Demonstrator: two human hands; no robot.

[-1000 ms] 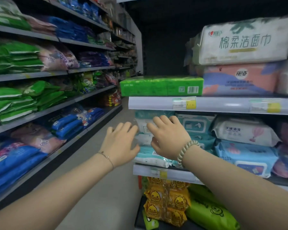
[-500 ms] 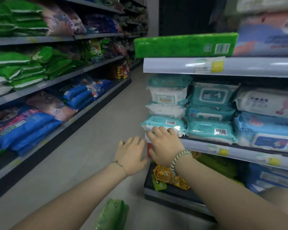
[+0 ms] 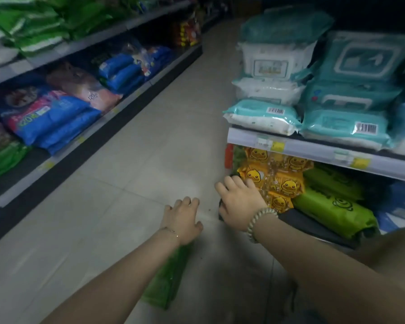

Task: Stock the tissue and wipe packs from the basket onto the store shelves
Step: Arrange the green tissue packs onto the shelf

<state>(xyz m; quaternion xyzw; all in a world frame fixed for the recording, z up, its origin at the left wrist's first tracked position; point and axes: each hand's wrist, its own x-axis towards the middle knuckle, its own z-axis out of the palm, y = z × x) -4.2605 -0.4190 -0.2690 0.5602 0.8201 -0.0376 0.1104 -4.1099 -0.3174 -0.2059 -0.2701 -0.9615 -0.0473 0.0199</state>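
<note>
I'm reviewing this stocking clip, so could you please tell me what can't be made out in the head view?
1. Basket: outside the head view; only a green pack shows, partly under the left forearm.
2. Right hand: its back hides whether the fingers touch the yellow duck packs.
3. Print on the teal wipe packs: motion-blurred.

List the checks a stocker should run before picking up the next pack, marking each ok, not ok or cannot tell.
1. Left hand free: ok, fingers loose, holding nothing.
2. Right hand free: ok, empty, close to the yellow duck packs.
3. Next pack in sight: ok, a green pack lies on the floor under the left forearm.
4. Basket located: cannot tell, none in view.
5. Room on the wipe shelf: cannot tell, teal wipe packs fill its front.
</note>
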